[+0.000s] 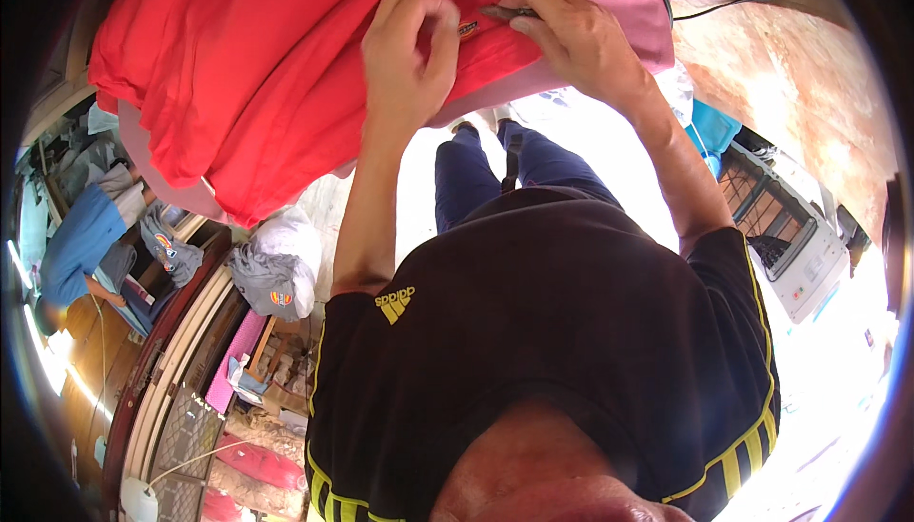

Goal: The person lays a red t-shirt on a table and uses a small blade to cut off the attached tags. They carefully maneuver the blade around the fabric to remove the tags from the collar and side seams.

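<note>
A red garment (286, 56) lies in folds over a mauve cloth-covered surface (628, 8) in front of me. On it is a small dark patch (467, 29) with coloured print, between my hands. Just left of that patch, my left hand (409, 46) is curled, its thumb and forefinger brought together in a pinch. It is blurred, and whatever the fingertips hold does not show. My right hand (576, 37) grips a small dark pointed metal tool (509, 13), its tip directed left, close to the patch. The tool's exact kind is unclear.
Grey printed cloth and a white bag (290, 246) sit at the left. Further left, a person in blue (81, 246) bends over grey cloth. A black cable (724, 8) runs past the surface's right edge. A blue container (714, 127) and a white-framed appliance (795, 256) stand at right.
</note>
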The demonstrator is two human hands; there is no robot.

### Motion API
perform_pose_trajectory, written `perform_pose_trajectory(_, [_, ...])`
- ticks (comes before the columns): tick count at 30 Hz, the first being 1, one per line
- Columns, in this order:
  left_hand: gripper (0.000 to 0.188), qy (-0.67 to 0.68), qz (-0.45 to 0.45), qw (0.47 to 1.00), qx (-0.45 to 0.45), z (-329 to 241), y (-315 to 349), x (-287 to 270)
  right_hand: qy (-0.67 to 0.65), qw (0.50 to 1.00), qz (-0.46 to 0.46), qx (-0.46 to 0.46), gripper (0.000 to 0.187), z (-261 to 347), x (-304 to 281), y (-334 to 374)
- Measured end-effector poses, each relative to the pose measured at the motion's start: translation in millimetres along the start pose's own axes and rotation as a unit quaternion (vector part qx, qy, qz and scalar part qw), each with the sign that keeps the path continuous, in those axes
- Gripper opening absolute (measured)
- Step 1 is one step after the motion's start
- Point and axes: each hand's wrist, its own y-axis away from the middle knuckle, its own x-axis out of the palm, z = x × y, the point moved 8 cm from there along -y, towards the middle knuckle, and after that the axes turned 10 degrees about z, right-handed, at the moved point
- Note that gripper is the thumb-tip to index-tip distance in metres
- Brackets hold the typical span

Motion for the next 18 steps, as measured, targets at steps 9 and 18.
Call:
perform_pose_trajectory(9, [0.002, -0.093, 0.530, 0.825, -0.175, -31, 131, 21, -0.012, 0.998, 0.056, -0.017, 0.028, -3, -4, 18])
perform_pose_trajectory(18, [0.026, -0.157, 0.065, 0.985, -0.009, -6, 14, 14, -0.030, 0.998, 0.016, -0.056, 0.017, -4, -2, 25])
